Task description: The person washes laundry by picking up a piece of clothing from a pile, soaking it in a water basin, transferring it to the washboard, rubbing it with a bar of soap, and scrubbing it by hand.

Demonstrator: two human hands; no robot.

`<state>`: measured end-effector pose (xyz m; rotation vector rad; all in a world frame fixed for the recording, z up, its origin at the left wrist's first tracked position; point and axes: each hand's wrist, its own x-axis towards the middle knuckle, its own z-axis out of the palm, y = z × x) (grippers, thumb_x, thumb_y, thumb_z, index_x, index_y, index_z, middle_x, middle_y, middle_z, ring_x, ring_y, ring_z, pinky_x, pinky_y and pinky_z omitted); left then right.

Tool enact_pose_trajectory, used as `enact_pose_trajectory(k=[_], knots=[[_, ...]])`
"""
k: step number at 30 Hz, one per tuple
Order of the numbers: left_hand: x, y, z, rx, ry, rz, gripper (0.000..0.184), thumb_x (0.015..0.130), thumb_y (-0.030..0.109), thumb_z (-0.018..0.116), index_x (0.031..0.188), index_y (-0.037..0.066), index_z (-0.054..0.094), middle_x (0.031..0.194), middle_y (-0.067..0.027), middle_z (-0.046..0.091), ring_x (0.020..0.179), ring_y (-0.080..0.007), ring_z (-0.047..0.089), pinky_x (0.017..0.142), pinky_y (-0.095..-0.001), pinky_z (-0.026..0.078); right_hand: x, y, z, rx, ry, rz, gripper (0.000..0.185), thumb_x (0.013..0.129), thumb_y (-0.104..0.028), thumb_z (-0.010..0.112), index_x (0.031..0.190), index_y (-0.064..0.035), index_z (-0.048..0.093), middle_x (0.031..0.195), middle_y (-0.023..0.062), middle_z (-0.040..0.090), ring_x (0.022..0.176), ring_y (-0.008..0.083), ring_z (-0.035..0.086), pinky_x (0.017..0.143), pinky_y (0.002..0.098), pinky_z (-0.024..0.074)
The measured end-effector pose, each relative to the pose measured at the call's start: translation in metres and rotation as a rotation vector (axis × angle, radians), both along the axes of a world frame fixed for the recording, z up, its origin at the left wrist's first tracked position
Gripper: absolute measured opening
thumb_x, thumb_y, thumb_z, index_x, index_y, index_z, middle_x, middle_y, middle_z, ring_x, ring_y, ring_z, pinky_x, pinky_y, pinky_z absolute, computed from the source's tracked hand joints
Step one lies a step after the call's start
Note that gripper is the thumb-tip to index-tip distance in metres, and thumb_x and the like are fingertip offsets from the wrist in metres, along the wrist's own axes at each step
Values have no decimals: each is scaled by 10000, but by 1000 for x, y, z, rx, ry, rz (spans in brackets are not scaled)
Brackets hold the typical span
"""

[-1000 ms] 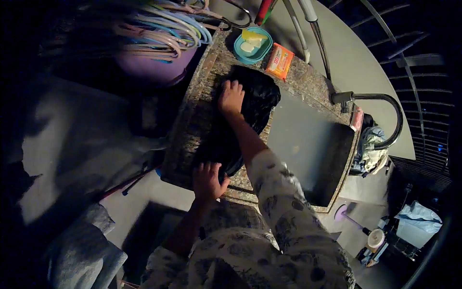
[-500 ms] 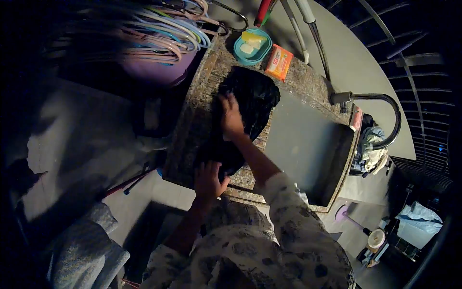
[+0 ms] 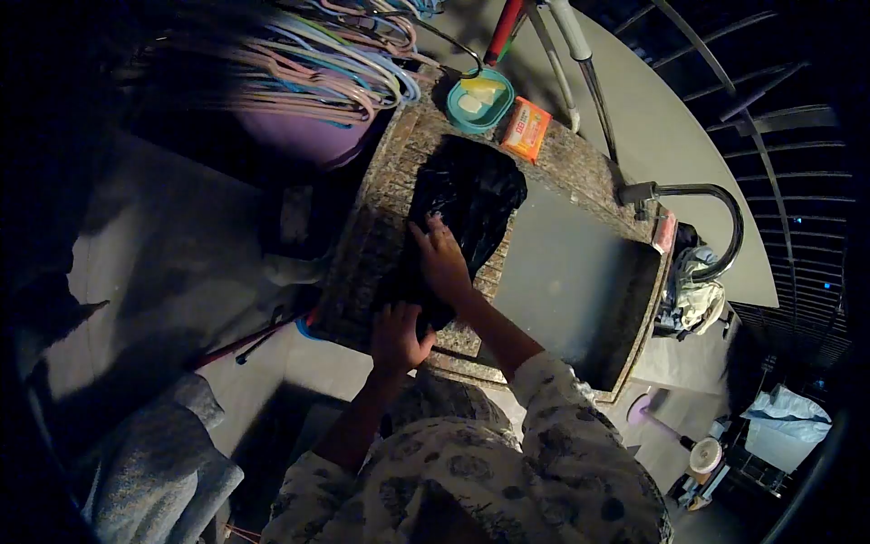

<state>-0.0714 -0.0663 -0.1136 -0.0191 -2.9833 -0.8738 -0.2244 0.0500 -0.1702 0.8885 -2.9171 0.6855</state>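
A black wet cloth point(image 3: 476, 186) is spread along the ribbed granite washboard point(image 3: 367, 218) beside the basin. My right hand point(image 3: 446, 265) lies on the middle of the cloth, fingers stretched out and pressing down. Some whitish suds show near its fingertips. Nearer to me, my left hand point(image 3: 399, 340) rests on the cloth's close end, its fingers laid over the dark fabric and the thumb apart. Part of the cloth is hidden beneath both hands.
A basin of cloudy water point(image 3: 562, 281) adjoins the washboard, under a curved faucet point(image 3: 725, 195). Beyond the cloth sit a teal soap dish point(image 3: 485, 120) with soap pieces and an orange packet point(image 3: 526, 129). Many hangers point(image 3: 317, 77) hang at left over a purple tub point(image 3: 308, 140).
My right hand has slid toward me along the cloth, closer to my left hand. The left hand stays at the near end. The view has shifted slightly.
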Motion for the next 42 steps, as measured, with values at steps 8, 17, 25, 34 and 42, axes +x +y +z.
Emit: enact_pose_trajectory(k=[8, 17, 25, 34, 42], knots=[[-1, 2, -1, 13, 84, 20, 447, 739, 296, 761, 1097, 69, 622, 1068, -163, 618, 1028, -415, 573, 884, -517, 481, -98, 16, -24, -184, -189, -123, 598, 888, 45, 469, 1473, -80, 477, 1539, 223, 428, 1401, 423, 448, 1185, 436, 368], [6, 3, -5, -95, 78, 36, 455, 728, 292, 771, 1102, 90, 610, 1088, -148, 604, 1036, -406, 560, 905, -533, 461, 27, 27, 12, -259, -307, 417, 703, 796, 82, 493, 1485, -53, 471, 1486, 225, 506, 1420, 392, 437, 1208, 482, 321], [-2, 3, 0, -27, -10, 18, 472, 721, 283, 778, 1121, 101, 606, 1035, -142, 601, 991, -382, 559, 858, -524, 453, -107, 46, -37, -176, 0, 50, 555, 859, 40, 493, 1404, -55, 549, 1444, 241, 533, 1326, 418, 513, 1143, 472, 395], [-1, 4, -4, -93, -2, 7, 473, 740, 309, 769, 1128, 93, 605, 1077, -145, 602, 1033, -390, 564, 902, -519, 457, 18, 67, 7, -247, -214, 334, 444, 1040, -87, 307, 1408, -23, 547, 1464, 219, 534, 1434, 388, 427, 1234, 449, 282], [1, 3, 5, -103, 50, 9, 458, 744, 265, 767, 1134, 95, 597, 1075, -129, 605, 1025, -387, 571, 895, -517, 458, -81, 90, -27, -310, -92, 8, 440, 943, 30, 401, 1295, -88, 638, 1457, 204, 534, 1358, 408, 496, 1159, 441, 382]])
